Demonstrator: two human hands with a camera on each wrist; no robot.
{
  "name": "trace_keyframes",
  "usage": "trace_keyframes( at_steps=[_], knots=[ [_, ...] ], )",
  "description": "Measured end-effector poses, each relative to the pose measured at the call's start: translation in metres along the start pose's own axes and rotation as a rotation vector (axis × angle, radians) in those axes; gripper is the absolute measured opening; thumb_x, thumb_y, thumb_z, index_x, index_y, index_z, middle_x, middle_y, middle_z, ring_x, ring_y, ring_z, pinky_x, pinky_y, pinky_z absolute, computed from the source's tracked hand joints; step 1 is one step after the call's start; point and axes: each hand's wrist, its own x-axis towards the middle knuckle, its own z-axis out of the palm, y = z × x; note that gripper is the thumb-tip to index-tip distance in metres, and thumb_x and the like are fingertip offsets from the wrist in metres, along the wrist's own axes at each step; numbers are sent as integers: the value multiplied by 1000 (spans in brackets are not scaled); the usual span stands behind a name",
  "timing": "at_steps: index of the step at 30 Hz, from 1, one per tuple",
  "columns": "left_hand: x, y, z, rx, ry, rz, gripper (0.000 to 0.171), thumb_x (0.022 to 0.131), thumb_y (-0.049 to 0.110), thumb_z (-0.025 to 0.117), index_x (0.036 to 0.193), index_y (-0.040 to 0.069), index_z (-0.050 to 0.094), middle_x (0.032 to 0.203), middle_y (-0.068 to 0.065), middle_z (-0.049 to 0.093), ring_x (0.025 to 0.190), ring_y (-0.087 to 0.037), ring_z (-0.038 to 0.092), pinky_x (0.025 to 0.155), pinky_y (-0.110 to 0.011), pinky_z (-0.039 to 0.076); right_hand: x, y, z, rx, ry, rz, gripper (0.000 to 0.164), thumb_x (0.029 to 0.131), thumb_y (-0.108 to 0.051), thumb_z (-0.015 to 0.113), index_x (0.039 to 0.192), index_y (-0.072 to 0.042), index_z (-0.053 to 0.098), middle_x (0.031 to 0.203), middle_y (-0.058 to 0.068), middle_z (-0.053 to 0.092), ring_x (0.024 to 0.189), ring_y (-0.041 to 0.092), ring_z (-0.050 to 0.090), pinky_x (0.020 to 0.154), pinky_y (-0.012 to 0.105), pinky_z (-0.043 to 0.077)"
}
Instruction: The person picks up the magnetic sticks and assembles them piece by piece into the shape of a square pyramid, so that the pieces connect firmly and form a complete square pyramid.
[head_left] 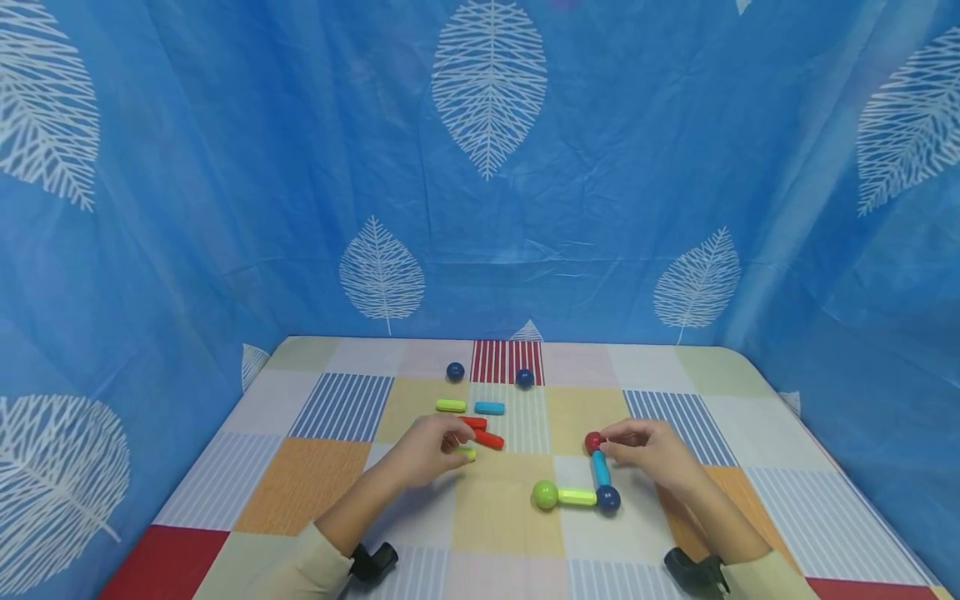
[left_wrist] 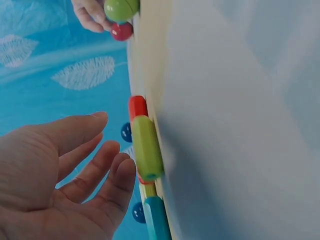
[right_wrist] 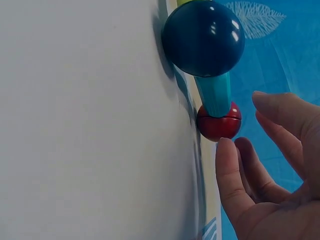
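On the right, a jointed shape lies on the cloth: a green ball (head_left: 545, 494), a yellow-green stick (head_left: 577, 497), a dark blue ball (head_left: 608, 498), a light blue stick (head_left: 601, 468) and a red ball (head_left: 594, 442) join in an L. My right hand (head_left: 654, 452) is at the red end, its fingers loosely spread and a fingertip right at the ball in the right wrist view. A second yellow-green stick (left_wrist: 148, 147) lies loose beside my left hand (head_left: 427, 450), whose thumb and fingers are apart with nothing between them.
Two red sticks (head_left: 489, 439) lie just beyond the left hand. Farther back are another yellow-green stick (head_left: 450, 406), a light blue stick (head_left: 490, 408) and two dark blue balls (head_left: 455, 372). A blue leaf-patterned curtain (head_left: 480, 250) surrounds the patchwork-covered table (head_left: 510, 525).
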Motion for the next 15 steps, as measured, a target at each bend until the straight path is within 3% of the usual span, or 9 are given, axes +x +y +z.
trace_keyframes(
  at_steps=[8, 15],
  knots=[
    [2, -11, -3, 11, 8, -35, 30, 85, 12, 83, 114, 11, 76, 110, -1, 74, 89, -15, 61, 74, -27, 54, 9, 2, 1, -61, 30, -1, 28, 87, -22, 82, 112, -9, 77, 110, 10, 76, 93, 18, 67, 74, 29, 57],
    [3, -14, -2, 16, -59, -65, 35, 82, 6, 84, 116, 10, 77, 116, -2, 73, 97, -15, 61, 81, -33, 59, 16, 5, 3, -70, 11, 15, 32, 88, -21, 82, 116, -9, 75, 114, 11, 74, 98, 21, 69, 79, 31, 60]
  ],
)
